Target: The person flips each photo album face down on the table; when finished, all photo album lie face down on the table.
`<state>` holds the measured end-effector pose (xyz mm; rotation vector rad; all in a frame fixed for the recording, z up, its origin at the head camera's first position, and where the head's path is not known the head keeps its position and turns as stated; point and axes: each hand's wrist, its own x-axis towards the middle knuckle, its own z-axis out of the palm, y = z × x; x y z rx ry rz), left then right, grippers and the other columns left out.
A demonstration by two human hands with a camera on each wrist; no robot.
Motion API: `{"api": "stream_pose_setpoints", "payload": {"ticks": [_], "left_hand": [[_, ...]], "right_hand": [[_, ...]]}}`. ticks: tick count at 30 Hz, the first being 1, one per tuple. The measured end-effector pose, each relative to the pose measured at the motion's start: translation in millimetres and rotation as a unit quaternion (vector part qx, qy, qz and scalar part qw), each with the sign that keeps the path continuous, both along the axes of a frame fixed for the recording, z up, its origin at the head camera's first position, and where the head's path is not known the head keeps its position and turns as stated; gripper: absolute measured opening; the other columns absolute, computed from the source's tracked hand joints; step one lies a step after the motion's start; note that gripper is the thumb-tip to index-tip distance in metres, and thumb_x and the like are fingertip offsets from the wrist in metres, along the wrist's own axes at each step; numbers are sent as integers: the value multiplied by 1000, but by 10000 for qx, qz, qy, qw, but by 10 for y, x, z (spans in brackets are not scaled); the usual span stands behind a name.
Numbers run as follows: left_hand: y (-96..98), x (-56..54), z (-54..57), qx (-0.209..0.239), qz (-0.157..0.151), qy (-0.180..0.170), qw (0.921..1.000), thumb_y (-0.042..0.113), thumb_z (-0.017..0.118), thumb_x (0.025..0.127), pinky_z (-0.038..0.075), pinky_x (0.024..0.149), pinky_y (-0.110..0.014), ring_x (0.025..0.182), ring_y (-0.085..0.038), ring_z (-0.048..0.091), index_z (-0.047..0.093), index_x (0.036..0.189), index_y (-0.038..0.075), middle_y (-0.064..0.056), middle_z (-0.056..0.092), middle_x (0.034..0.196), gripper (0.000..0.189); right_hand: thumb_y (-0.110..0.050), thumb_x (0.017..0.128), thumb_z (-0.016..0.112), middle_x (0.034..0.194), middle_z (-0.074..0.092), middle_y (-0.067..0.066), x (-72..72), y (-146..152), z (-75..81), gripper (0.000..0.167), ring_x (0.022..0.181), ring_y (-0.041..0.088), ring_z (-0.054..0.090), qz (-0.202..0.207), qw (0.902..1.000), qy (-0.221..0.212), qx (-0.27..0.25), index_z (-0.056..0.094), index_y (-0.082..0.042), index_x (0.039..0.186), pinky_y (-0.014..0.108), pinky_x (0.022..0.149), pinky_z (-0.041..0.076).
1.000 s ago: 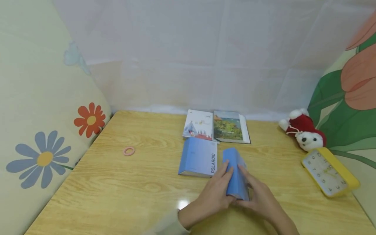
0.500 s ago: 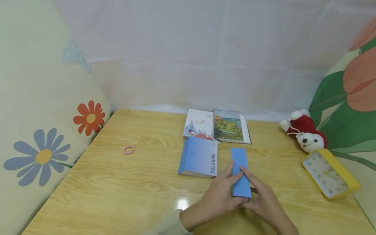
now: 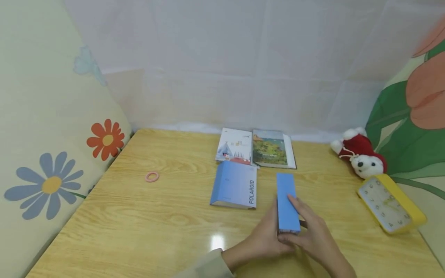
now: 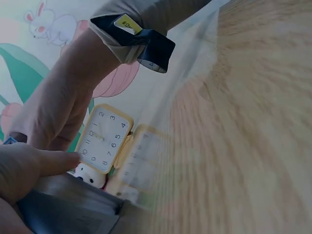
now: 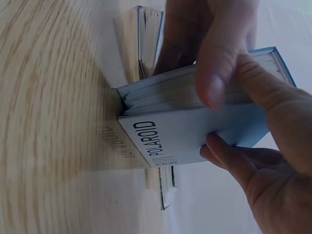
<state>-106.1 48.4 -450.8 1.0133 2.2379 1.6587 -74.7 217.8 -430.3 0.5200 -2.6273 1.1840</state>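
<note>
A blue photo album [image 3: 287, 204] stands on its edge with the spine up, held between both hands. Its POLAROID cover [image 5: 190, 134] and page edges show in the right wrist view, its lower edge right at the tabletop. My left hand [image 3: 265, 235] lies along the left cover, its fingers mostly hidden behind the album. With my right hand [image 3: 314, 229] I grip it from the right, a fingertip on the spine and the thumb across the near end. A second blue POLAROID album [image 3: 234, 185] lies flat just to the left.
Behind lie a white illustrated book [image 3: 235, 146] and a book with a landscape cover [image 3: 270, 148]. A pink ring [image 3: 152, 177] lies left on the wooden table [image 3: 167, 231]. At right are a plush bear in red [image 3: 365, 156] and a yellow clock [image 3: 391, 204].
The held album has turned from a leaning angle to spine up and shifted slightly right. My left fingers have slid off the spine down onto the left side.
</note>
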Motion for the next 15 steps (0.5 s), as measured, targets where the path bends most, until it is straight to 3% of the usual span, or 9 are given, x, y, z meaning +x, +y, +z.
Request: {"api": "stream_pose_setpoints", "payload": {"ticks": [6, 11, 15], "left_hand": [[78, -22, -95, -144, 383, -306, 9987, 20, 81, 78, 22, 117, -36, 147, -21, 22, -15, 157, 24, -7, 13, 164, 124], [74, -48, -131, -441, 469, -28, 9979, 14, 80, 75, 23, 118, -37, 146, -23, 24, -11, 158, 17, -11, 15, 164, 124], [45, -67, -123, -962, 763, 283, 9920, 20, 82, 74, 28, 116, -41, 143, -30, 30, 1, 158, 4, -18, 23, 160, 118]], "right_hand": [[-15, 67, 91, 151, 39, 25, -18, 5, 12, 102, 131, 44, 45, -1, 9989, -333, -328, 38, -20, 154, 34, 84, 58], [-16, 68, 90, 147, 45, 23, 0, 49, -16, 94, 123, 42, 54, -162, 9961, -386, -783, 45, -16, 150, 34, 86, 57], [-16, 69, 90, 142, 51, 22, 17, 104, -41, 90, 113, 38, 62, -395, 9934, -371, -1009, 47, -11, 148, 31, 84, 57]]}}
